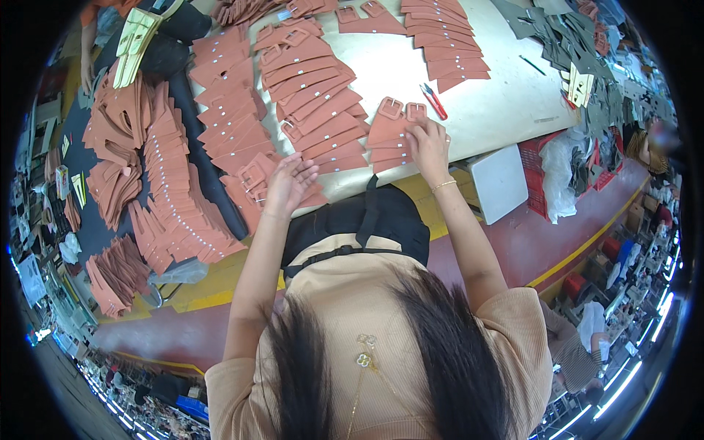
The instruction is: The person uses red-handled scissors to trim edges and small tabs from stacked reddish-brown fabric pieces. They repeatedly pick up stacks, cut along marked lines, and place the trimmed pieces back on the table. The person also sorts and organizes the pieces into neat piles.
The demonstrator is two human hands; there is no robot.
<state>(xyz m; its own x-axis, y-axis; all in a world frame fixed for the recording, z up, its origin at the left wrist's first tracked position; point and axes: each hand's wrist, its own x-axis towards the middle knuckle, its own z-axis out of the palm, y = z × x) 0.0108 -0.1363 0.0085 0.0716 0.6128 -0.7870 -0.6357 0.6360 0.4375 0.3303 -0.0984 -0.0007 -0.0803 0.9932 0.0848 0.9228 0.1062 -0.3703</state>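
At the near edge of the pale table, my right hand (429,149) curls its fingers onto a terracotta buckled strap piece (416,111), just below its square covered buckle. That piece is at the right of a small fan of similar pieces (387,132); the fingers partly hide it. My left hand (292,181) holds nothing, palm turned up and fingers loosely bent apart. Beside it on the left lie more buckled pieces (254,174). A long overlapping row of terracotta pieces (315,95) runs away from me between the hands.
Red-handled thread snips (434,101) lie beyond my right hand. Further terracotta rows (444,37) spread across the table, with dark grey pieces (561,44) at the far right. Stacks (176,169) cover a dark surface on the left. A white stool (499,183) and red crate (534,172) stand right.
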